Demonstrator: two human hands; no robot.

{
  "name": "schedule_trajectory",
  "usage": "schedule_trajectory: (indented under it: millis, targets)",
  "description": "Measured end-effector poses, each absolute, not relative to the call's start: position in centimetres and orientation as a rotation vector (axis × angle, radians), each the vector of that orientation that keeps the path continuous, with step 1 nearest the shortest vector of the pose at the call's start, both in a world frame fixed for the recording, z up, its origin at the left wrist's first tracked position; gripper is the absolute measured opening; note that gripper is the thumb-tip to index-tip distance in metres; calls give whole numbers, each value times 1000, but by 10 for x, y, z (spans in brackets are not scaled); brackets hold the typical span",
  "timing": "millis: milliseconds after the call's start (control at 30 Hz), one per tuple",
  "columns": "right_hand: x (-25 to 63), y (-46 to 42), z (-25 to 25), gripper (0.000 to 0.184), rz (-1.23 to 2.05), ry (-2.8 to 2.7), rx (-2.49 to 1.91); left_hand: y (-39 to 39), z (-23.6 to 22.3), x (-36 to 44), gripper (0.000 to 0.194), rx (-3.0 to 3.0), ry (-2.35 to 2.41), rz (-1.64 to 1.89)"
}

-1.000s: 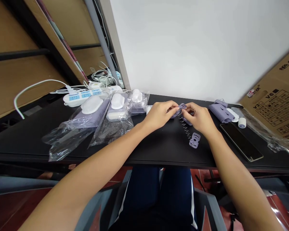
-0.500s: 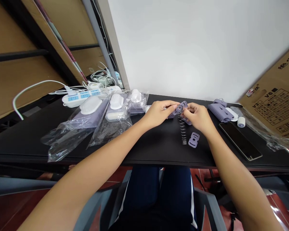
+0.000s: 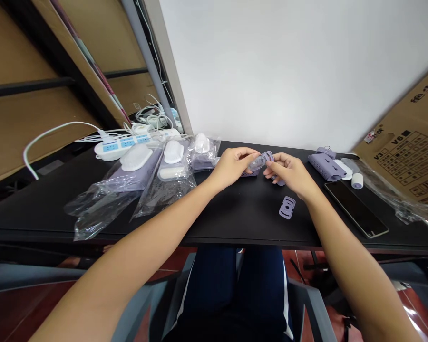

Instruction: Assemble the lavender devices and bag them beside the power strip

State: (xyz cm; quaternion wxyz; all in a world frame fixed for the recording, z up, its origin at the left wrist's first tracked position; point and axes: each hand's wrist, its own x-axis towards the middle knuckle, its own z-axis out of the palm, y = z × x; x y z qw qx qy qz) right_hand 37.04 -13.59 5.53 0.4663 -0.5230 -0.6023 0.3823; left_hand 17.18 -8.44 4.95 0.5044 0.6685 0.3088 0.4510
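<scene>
A small purple plastic plate point(image 3: 268, 156) with slots is held up between my two hands, above the black table. My left hand point(image 3: 233, 166) pinches its left end. Against the plate's underside, by my left fingers, a thin metal spring point(image 3: 257, 163) looks bunched up. The thumb and index finger of my right hand point(image 3: 288, 172) close on the plate's right end. Behind and under my hands, purple perforated parts point(image 3: 250, 174) lie partly hidden. A second slotted purple plate point(image 3: 287, 207) lies flat on the table, below my right hand.
Bagged purple holders with white tops point(image 3: 135, 164) stand at the left, before a power strip point(image 3: 124, 145) with cables. At the right lie a purple perforated case point(image 3: 326, 166), a white roller point(image 3: 357, 180), a phone point(image 3: 356, 209) and plastic film. A cardboard box point(image 3: 410, 152) leans there.
The spring hung stretched down to the table; now it is gathered up against the plate. The plate has tilted and shifted slightly left.
</scene>
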Motion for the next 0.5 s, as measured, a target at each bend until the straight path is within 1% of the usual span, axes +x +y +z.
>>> schedule_trajectory:
  millis: [100,233,300,433,500]
  targets:
    - [366,-140,57,39,1091,-1441,-1228,-83,49,172,17,1551,741,1081]
    - [359,-142,56,43,1241,-1429,-1181,-83,49,175,17,1498,706,1102]
    - [356,-140,52,44,1236,-1421,-1156,-86,50,176,21,1430,708,1104]
    - [359,-131,47,45,1090,-1333,-1139,-94,52,178,38,1387,749,1013]
    - [368,-127,48,49,1002,-1263,-1133,-97,49,178,35,1528,779,970]
